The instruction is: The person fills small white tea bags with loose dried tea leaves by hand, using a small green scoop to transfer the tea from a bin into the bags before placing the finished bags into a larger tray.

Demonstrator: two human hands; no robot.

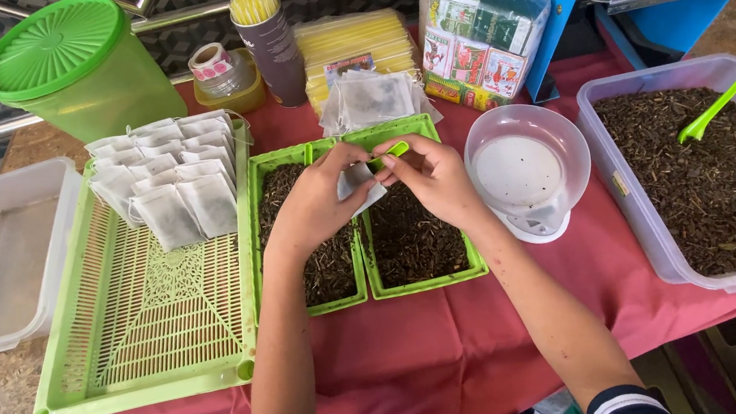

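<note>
My left hand point(314, 203) holds a small white filter bag point(355, 184) open above two green trays of dark loose tea point(406, 241). My right hand point(435, 177) grips a small green scoop point(392, 151) whose tip rests at the bag's mouth. Both hands meet over the divide between the left tray point(325, 273) and the right tray. The bag is partly hidden by my fingers.
A green slatted tray point(143, 329) at left holds several filled white bags point(174, 175). A clear tub of tea point(694, 178) with another green scoop point(710, 111) sits at right, a white scale bowl point(526, 169) beside it. Empty bags point(374, 98), green canister point(81, 68), clear tub point(0, 257).
</note>
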